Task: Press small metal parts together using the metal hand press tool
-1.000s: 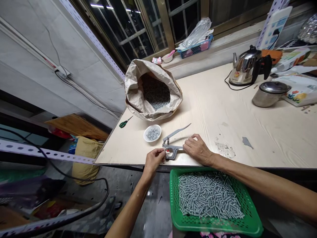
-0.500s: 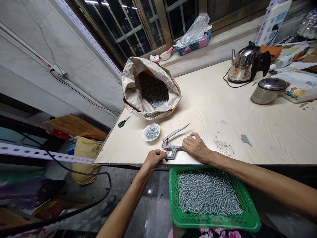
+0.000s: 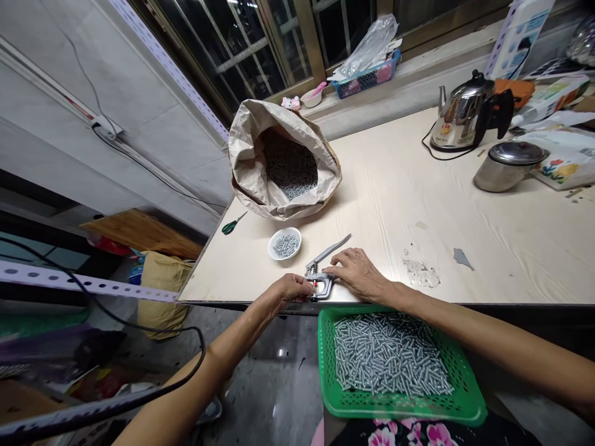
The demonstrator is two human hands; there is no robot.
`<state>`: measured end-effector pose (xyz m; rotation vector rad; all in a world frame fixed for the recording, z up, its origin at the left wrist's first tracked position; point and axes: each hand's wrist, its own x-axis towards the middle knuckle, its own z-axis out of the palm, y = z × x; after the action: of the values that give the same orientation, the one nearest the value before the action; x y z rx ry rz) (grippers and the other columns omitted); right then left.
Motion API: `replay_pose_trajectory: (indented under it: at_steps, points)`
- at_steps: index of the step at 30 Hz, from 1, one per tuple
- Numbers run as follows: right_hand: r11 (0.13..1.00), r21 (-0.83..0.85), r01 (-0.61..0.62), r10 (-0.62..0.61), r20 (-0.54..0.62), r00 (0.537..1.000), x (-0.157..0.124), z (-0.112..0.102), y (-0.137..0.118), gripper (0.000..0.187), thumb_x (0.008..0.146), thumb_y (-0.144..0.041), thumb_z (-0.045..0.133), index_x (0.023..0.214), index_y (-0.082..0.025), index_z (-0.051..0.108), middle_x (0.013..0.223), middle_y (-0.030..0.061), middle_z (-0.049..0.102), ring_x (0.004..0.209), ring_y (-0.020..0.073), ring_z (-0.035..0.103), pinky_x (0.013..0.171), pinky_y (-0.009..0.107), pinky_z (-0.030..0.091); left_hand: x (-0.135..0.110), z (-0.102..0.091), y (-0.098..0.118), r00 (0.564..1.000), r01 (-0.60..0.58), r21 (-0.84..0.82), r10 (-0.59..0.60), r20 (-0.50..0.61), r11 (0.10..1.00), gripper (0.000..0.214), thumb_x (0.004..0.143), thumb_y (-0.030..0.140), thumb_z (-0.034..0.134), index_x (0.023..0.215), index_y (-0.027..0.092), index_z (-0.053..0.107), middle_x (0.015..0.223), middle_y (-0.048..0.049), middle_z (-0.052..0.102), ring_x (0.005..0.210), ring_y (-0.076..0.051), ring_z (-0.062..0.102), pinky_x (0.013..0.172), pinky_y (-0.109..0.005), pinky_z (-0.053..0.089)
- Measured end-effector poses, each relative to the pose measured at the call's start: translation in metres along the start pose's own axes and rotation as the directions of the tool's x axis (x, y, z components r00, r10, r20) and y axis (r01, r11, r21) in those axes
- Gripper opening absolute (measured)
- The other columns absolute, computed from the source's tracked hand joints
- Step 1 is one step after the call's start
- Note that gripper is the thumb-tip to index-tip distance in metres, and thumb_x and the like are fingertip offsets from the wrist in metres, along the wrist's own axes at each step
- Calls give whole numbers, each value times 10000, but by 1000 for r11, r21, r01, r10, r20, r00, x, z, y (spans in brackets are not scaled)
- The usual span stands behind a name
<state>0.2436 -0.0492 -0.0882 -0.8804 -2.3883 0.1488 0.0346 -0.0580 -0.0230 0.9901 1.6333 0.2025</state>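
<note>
Left hand (image 3: 289, 288): fingers curled, tips pinched at the head of the grey metal hand press (image 3: 320, 284); whether a small part sits between them cannot be told. The press lies at the near edge of the pale wooden table (image 3: 465, 204), its upper lever raised and apparently not squeezed. Right hand (image 3: 356, 274) lies spread, palm down, on the lower handle, not closed round it. Behind, left to right: one pair of green-handled scissors (image 3: 232, 223); one round white bowl (image 3: 285, 243) with a small portion of silvery metal pieces; one open brown paper sack (image 3: 283, 164), well filled, so much seemingly remains. One green plastic basket (image 3: 400, 414) below the table edge holds a heap beyond counting. Far right: one steel kettle (image 3: 465, 114), one lidded steel pot (image 3: 506, 167).
</note>
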Motion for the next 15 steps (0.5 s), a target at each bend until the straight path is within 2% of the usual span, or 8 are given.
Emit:
replay_pose_trajectory:
  at_steps: [6,15]
  points:
    - [997,51,61,-62,32,998,13,19,-18,182,925,-239,574,1064,-320,659,1036,28,584,1002,228,424,872,407,264,5,-3,-6,1000,2,-23,-2,-6,1000,319,375,301,798,513,139,560,525,21,561,521,-84,446,524,-222,303]
    - [997,16,77,-78,50,996,12,17,-17,183,946,-276,548,1072,-366,645,1030,15,583,988,215,415,903,431,259,5,-8,-7,998,-25,-9,26,54,1000,323,390,361,780,494,143,566,494,32,532,507,-78,420,528,-221,315]
